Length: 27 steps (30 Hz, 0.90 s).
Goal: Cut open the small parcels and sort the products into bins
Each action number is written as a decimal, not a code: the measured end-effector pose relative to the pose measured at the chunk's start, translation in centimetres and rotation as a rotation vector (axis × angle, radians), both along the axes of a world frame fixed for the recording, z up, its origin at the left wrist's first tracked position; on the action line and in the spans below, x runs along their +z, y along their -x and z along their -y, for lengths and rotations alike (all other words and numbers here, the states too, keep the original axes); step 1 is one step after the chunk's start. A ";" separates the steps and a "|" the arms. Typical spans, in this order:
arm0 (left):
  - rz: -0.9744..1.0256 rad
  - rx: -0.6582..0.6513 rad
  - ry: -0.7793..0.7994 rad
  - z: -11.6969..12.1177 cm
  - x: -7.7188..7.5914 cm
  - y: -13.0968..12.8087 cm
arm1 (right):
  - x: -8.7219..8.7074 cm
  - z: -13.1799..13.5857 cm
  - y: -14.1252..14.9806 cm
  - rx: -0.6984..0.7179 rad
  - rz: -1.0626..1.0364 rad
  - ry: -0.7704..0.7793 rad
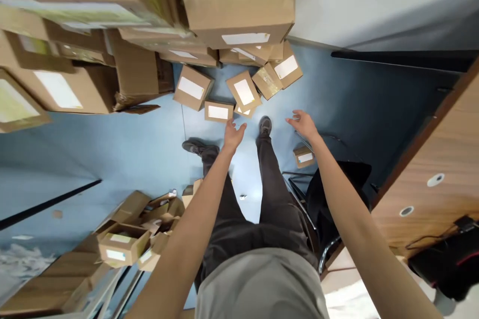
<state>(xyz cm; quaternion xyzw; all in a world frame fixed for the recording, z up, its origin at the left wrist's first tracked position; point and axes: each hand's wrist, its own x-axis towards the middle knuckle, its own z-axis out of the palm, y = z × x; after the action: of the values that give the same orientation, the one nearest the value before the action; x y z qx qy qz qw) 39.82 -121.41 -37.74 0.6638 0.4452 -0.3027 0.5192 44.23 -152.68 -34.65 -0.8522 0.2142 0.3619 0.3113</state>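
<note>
My left hand [234, 135] reaches forward over the blue floor with thumb and fingers apart, holding nothing. Just beyond its fingertips, as seen from above, lie a small cardboard box [218, 111] with a white label and a tilted labelled box [244, 91] resting on another one. Off to the right, my right hand [302, 123] is also in the air, fingers spread and nothing between them. Farther ahead of it are a taped box [267, 80] and a labelled box [287, 66]. Another labelled carton [189, 87] sits left of this group.
Large cartons [239, 5] are stacked along the far side, with more boxes [80, 84] at the left. Opened cartons [125, 244] pile up at lower left. A black chair [337, 184] and wooden desk [441, 159] stand at right; a small box [304, 157] lies near the chair.
</note>
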 end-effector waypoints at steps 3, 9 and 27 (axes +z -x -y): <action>-0.002 0.014 -0.057 1.2 -5.4 -0.4 | -6.5 0.2 -0.9 0.081 0.034 0.079; -0.129 -0.195 -0.198 4.0 -15.4 -4.4 | -20.8 -2.6 -5.0 0.245 0.054 0.229; -0.189 0.005 -0.012 1.8 -18.6 -2.8 | -21.7 -7.1 -0.6 0.124 0.206 0.539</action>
<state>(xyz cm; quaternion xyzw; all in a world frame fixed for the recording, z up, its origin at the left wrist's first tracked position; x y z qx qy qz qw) 42.63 -123.18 -56.39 0.6343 0.4955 -0.3601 0.4717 44.86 -145.55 -56.35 -0.9479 0.2175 0.2218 0.0713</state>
